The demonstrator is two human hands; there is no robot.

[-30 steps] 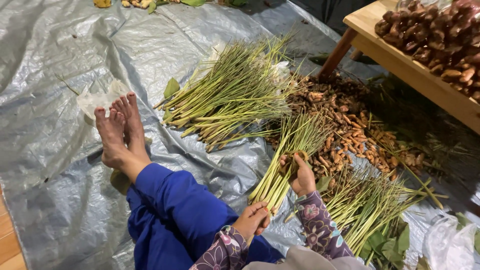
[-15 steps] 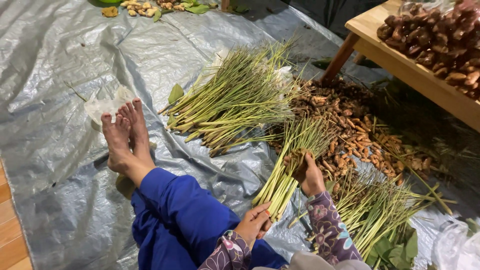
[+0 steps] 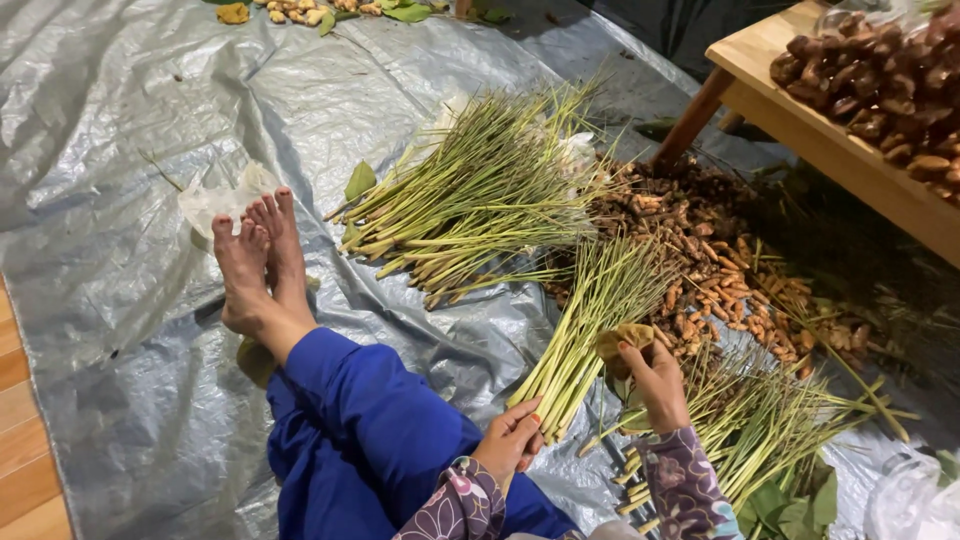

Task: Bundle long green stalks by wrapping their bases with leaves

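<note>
I sit on a grey tarp [image 3: 130,130] with my legs in blue trousers [image 3: 370,430] stretched out and my bare feet [image 3: 258,268] crossed. My left hand [image 3: 512,440] grips the cut ends of a small bundle of green lemongrass stalks [image 3: 590,320] that fans out away from me. My right hand [image 3: 655,385] holds a yellowish dry leaf or strip [image 3: 622,342] against the middle of that bundle.
A large heap of lemongrass [image 3: 480,195] lies beyond the bundle, more stalks [image 3: 770,425] at my right. Brown roots [image 3: 710,255] are piled beside them. A wooden table [image 3: 850,150] with dark roots [image 3: 880,80] stands at upper right. Wooden floor [image 3: 25,470] borders the tarp at left.
My right hand has drawn back along the bundle towards me and now shows a yellowish leaf in its grip. My left hand stays at the stalk ends.
</note>
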